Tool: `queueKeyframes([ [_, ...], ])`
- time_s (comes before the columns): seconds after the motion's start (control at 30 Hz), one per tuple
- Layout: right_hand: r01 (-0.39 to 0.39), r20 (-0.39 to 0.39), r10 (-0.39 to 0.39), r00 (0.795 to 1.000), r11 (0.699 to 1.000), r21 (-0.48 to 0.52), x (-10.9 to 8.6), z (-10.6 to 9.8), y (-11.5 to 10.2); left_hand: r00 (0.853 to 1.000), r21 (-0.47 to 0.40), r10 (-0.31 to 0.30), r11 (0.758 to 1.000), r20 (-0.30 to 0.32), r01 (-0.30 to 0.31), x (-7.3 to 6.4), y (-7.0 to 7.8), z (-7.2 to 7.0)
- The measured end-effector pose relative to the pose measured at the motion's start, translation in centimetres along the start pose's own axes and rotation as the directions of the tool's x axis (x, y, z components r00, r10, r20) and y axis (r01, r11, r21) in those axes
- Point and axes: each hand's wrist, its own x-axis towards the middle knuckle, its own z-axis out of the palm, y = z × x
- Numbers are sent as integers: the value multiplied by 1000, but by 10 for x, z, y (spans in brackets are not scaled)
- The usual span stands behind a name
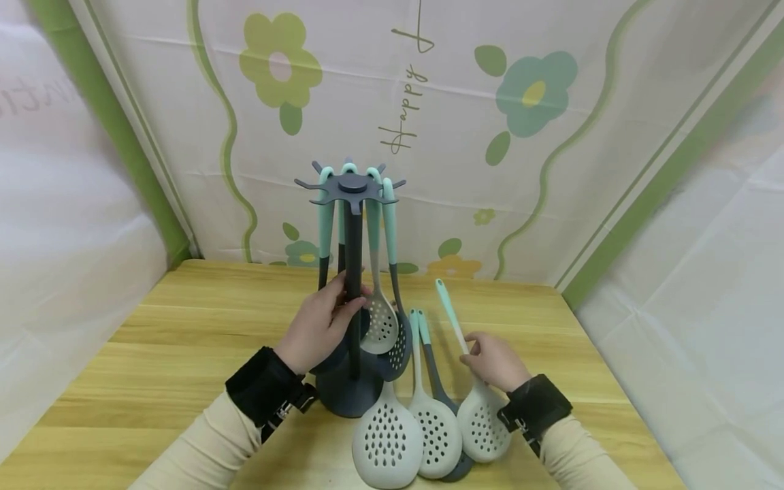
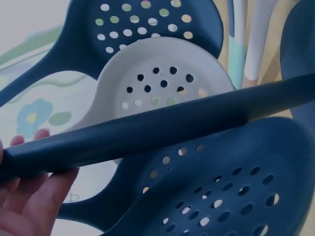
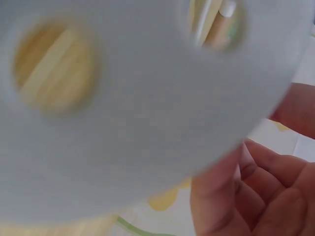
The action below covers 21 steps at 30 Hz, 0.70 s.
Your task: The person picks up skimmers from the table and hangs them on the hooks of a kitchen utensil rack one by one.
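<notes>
My left hand (image 1: 312, 328) grips the dark post (image 1: 353, 262) of an upright utensil stand, with the thumb and fingers around it; the left wrist view shows the post (image 2: 162, 125) running across it. From the stand's hooked top (image 1: 352, 184) hang several mint-handled utensils, including a pale skimmer (image 1: 381, 323) and a dark perforated one (image 1: 399, 350). At the right, my right hand (image 1: 495, 361) pinches the shaft of a white skimmer (image 1: 485, 425) whose mint handle points away from me. Its perforated head (image 3: 147, 128) fills most of the right wrist view.
On the wooden table (image 1: 153, 367), left of the held skimmer, lie a white slotted turner (image 1: 388, 442), another white skimmer (image 1: 433, 435) and a dark-headed utensil (image 1: 461, 469) partly hidden beneath. A flowered fabric wall (image 1: 392, 88) stands behind, with fabric on both sides.
</notes>
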Motion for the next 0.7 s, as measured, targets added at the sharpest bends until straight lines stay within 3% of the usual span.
queueKeyframes([
  [0.27, 49, -74, -53, 996, 998, -49, 1, -10, 0, 999, 26, -31, 999, -39, 32, -1, 1, 1],
  [0.5, 110, -103, -117, 988, 992, -65, -3, -15, -6, 994, 66, -26, 997, -102, 33, -3, 1, 0],
  [0.7, 123, -120, -132, 984, 989, -80, -3, -15, -7, 992, 73, -45, 996, -115, 53, -4, 1, 2],
])
